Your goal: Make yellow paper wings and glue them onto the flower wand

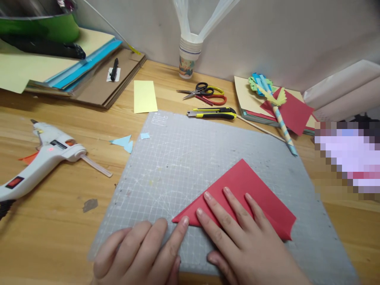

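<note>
A sheet of red paper (251, 186), folded over along the edge nearest me, lies on the grey cutting mat (184, 150). My right hand (237, 233) rests flat on it with fingers spread, covering part of the fold. With its index finger stretched out, my left hand (142, 249) touches the paper's pointed left corner. The other left fingers are bent, and the thumb is mostly hidden below. At the right end, the paper's lower corner lifts a little off the mat.
A white glue gun (56, 152) lies left, near blue paper scraps (123, 142). Behind the mat are a utility knife (212, 114), scissors (200, 91), yellow paper (145, 97) and stacked paper cups (188, 55). A paper flower (280, 118) lies on paper at right.
</note>
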### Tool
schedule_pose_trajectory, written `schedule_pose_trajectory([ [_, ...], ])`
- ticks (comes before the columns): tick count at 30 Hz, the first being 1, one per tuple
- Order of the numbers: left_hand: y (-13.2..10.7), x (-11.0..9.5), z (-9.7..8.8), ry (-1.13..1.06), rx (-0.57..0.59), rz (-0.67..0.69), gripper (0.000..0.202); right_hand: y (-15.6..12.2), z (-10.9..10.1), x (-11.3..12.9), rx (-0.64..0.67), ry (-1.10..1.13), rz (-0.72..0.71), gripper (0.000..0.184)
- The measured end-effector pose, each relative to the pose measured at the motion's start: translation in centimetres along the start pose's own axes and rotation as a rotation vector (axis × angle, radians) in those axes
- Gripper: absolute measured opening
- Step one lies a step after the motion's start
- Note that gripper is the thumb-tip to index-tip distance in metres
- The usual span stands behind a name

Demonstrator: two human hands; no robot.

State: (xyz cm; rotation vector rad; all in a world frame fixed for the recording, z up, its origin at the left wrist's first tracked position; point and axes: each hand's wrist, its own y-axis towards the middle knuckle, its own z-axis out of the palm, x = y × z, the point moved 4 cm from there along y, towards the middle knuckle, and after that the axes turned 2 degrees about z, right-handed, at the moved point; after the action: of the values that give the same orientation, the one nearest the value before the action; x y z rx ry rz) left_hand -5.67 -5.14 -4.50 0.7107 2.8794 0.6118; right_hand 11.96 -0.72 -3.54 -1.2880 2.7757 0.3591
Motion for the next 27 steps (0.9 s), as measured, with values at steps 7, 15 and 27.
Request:
schedule_pose_trajectory([
  [7, 0.0, 0.06, 0.09, 0.003, 0.025, 0.025, 0.039, 0.16, 0.04, -0.26, 0.017, 0.006, 0.007, 0.046],
  [15, -0.07, 0.05, 0.28, 0.019, 0.04, 0.06, 0.043, -0.02, 0.07, -0.22, 0.048, -0.01, 0.012, 0.045],
  [27, -0.21, 0.08, 0.4, 0.027, 0.028, 0.086, 0.044, 0.12, -0.13, -0.18, 0.078, 0.0, -0.005, 0.046],
])
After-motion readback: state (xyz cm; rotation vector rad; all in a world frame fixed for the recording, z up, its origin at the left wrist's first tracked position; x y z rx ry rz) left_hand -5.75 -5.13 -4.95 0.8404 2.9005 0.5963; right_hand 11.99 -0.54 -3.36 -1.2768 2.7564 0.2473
